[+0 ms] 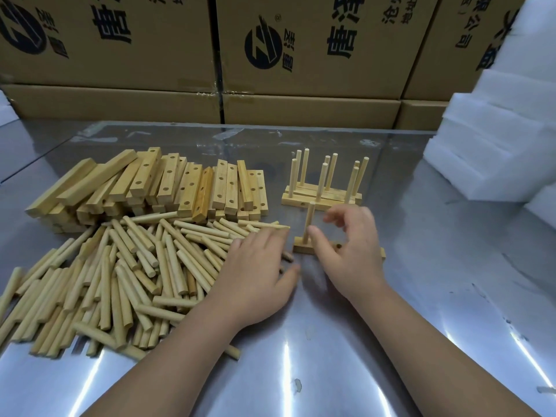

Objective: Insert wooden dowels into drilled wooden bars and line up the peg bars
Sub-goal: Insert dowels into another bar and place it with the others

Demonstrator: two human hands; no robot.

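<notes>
With flat open left hand [258,275], take one from stick pile [120,266] at 9 o'clock; with loose open right hand [352,254], hold bar [301,247] steady.

Left hand [255,278], right hand [352,257] — bare, forearms bare.

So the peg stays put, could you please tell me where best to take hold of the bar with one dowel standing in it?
Pinch the bar across its long sides, from above, right of the dowel. It lies flat on the table with the dowel upright near its left end, so that stretch has no peg.
</notes>
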